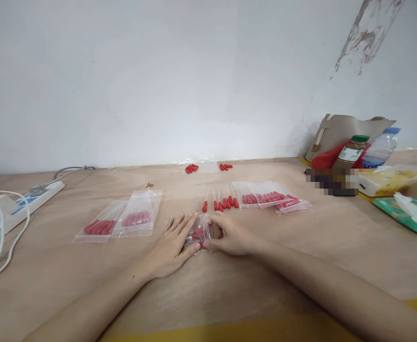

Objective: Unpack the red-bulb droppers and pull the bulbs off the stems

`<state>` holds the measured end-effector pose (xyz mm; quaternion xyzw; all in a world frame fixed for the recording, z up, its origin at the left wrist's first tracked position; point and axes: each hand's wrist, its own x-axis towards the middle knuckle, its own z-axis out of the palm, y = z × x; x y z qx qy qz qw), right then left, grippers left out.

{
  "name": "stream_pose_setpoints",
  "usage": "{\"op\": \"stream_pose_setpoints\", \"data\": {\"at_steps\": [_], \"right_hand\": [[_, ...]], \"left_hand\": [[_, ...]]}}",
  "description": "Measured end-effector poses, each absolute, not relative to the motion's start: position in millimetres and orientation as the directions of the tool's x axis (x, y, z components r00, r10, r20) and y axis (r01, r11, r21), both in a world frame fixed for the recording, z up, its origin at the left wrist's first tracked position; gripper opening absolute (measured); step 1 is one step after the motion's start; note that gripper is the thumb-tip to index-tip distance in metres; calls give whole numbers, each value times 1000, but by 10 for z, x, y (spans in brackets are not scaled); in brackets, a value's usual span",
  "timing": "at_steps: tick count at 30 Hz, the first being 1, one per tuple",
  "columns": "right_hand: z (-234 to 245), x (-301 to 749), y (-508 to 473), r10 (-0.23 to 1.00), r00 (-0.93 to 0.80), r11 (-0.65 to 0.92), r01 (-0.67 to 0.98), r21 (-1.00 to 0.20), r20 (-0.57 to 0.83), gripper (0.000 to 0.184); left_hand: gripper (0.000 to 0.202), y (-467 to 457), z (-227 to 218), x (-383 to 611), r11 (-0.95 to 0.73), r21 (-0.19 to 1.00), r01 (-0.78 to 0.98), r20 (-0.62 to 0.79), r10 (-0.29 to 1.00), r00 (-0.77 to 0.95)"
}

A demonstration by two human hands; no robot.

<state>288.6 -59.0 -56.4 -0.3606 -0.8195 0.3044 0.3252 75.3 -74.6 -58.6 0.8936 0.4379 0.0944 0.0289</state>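
A clear plastic zip bag [204,221] lies in front of me with red-bulbed droppers [197,233] inside. My left hand [172,249] rests flat across the bag's left part, fingers stretched out, hiding the dropper stems. At its right end my right hand [229,233] is curled, thumb and fingers pinching the bag's edge. Just beyond my hands lies a row of loose droppers [224,204], red bulbs toward me. Filled bags of droppers sit to the left [137,218] and, overlapping, to the right [270,195].
Small heaps of red bulbs [191,168] lie near the wall. On the left are a power strip [47,192] and white cables [26,213]. A grey bag [351,128], a green-capped bottle [351,153], a clear bottle [381,147] and a tissue pack [404,213] stand right.
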Motion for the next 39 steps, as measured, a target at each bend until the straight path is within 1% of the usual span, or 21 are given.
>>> {"op": "stream_pose_setpoints", "data": {"at_steps": [3, 8, 10, 12, 16, 21, 23, 24, 26, 27, 28, 29, 32, 34, 37, 39], "right_hand": [[-591, 2863, -567, 809, -515, 507, 369, -779, 282, 18], [-568, 2814, -557, 778, -571, 537, 386, -750, 263, 4], [-568, 2808, -561, 796, -542, 525, 397, -752, 270, 6], [-585, 2811, -563, 805, -528, 506, 373, -778, 271, 8], [-624, 2810, -562, 775, -579, 485, 286, -826, 255, 7], [-589, 2846, -556, 781, -550, 525, 324, -787, 294, 15], [-554, 2927, -532, 831, -505, 437, 330, -836, 235, 13], [-535, 2985, -511, 861, -480, 349, 313, -883, 169, 12], [-500, 3126, -453, 896, -444, 130, 229, -965, 15, 15], [-484, 3202, -417, 896, -442, 40, 170, -985, -39, 17], [-469, 3277, -379, 895, -442, -13, 119, -993, -64, 19], [-453, 3350, -341, 898, -435, -34, 85, -996, -68, 20], [-382, 3545, -243, 931, -360, -37, 54, -998, -54, 22], [-296, 3663, -200, 948, -310, -57, 45, -997, -68, 23], [-103, 3831, -157, 973, -224, -54, 11, -998, -55, 23], [26, 3906, -119, 991, -132, 29, -4, -1000, 29, 22]], "left_hand": [[69, -746, -584, 752, -617, 139, 774, 156, 786, 598], [71, -745, -592, 765, -637, 152, 756, 200, 769, 607], [70, -750, -578, 773, -646, 155, 748, 209, 761, 614], [71, -759, -556, 783, -639, 161, 752, 201, 768, 609], [70, -776, -523, 800, -617, 173, 768, 178, 786, 592], [71, -784, -518, 797, -624, 164, 764, 162, 781, 603], [71, -785, -517, 790, -617, 167, 769, 152, 787, 598], [71, -785, -517, 787, -613, 169, 772, 148, 790, 595], [70, -782, -522, 782, -603, 175, 778, 137, 798, 587], [70, -781, -527, 782, -597, 181, 782, 129, 802, 583], [70, -782, -531, 781, -593, 189, 783, 121, 805, 581], [70, -785, -533, 780, -590, 200, 782, 116, 807, 579], [72, -806, -503, 761, -569, 265, 779, 94, 819, 566], [75, -809, -438, 725, -507, 354, 785, 26, 845, 534], [74, -733, -285, 654, -332, 540, 773, -138, 871, 471], [70, -606, -196, 632, -216, 635, 742, -198, 883, 426]]}}
